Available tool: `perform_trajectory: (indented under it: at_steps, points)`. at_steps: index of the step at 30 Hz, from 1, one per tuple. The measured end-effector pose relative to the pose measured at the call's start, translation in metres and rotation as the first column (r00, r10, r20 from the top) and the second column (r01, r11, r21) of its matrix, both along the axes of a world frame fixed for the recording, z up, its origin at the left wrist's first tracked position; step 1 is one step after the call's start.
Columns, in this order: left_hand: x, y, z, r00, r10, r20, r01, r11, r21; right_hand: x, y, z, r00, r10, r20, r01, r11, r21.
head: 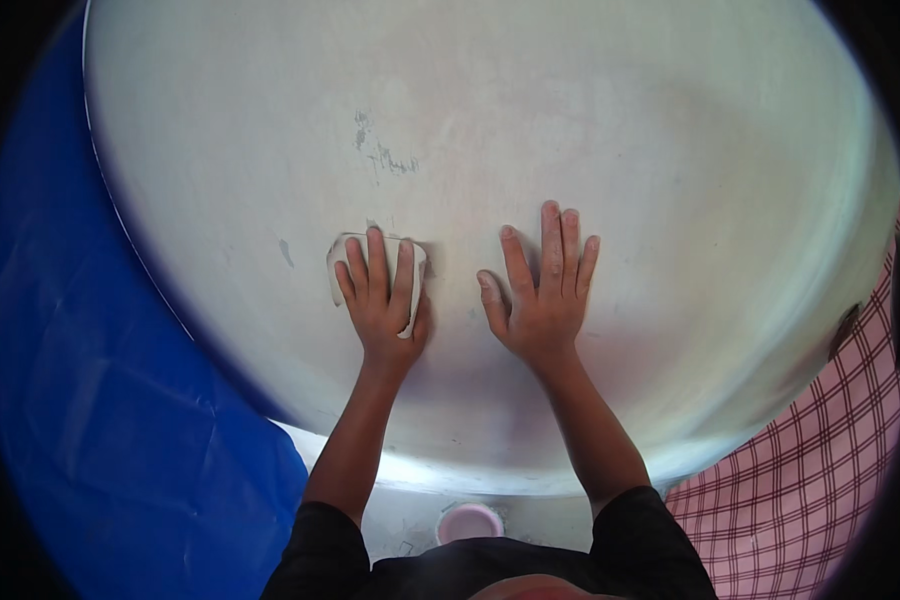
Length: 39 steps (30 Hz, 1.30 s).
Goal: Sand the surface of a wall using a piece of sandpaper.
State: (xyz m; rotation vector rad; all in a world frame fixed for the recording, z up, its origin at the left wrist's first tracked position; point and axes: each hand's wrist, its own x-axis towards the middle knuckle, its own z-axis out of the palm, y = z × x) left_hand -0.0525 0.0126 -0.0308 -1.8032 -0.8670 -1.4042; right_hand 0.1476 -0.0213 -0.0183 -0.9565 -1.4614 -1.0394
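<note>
My left hand [381, 304] lies flat on a whitish sheet [340, 251], probably sandpaper, with its fingers over the sheet and the thumb along its right edge. Beneath it is a large, smoothly curved pale panel [480, 135] that looks like a car bonnet. To the right, my right hand [546, 304] rests palm down directly on the panel, fingers spread, holding nothing. Whitish dust coats its fingertips. Grey worn patches [397, 161] show ahead of the left hand, and a smaller grey mark [286, 252] lies to its left. Whatever is under the sheet is hidden.
A blue plastic sheet [120, 420] borders the panel on the left. Pink checked cloth [787, 465] hangs at the right, beside a small dark opening [844, 330] near the panel's edge. On the floor, close to my body, stands a pink bowl or tub [469, 523].
</note>
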Motion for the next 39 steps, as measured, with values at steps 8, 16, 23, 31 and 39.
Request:
perform_trajectory:
  at_steps: [8, 16, 23, 31, 39]
  points:
    - [0.017, 0.0, -0.009, 1.0, 0.0, 0.021, 0.0, 1.0, -0.011, 0.021, -0.004, 0.001, 0.999, -0.032, -0.033, 0.033, 0.999, 0.006]
    - [0.033, -0.007, -0.002, 0.997, -0.07, 0.028, 0.072, 0.996, -0.06, 0.035, -0.004, 0.001, 1.0, -0.012, -0.015, 0.012, 1.0, 0.019]
    - [0.05, -0.011, -0.022, 0.992, -0.107, 0.06, 0.115, 0.981, -0.153, 0.04, 0.002, 0.001, 0.998, -0.038, -0.043, 0.039, 0.999, 0.012]
    - [0.054, -0.016, 0.031, 0.995, -0.094, 0.019, 0.096, 0.978, -0.185, 0.031, 0.007, -0.002, 1.0, -0.02, -0.016, 0.02, 1.0, 0.012]
    - [0.029, -0.017, -0.028, 0.997, -0.083, 0.003, 0.08, 0.957, -0.279, 0.02, 0.008, -0.004, 0.999, -0.042, -0.028, 0.042, 0.999, -0.004]
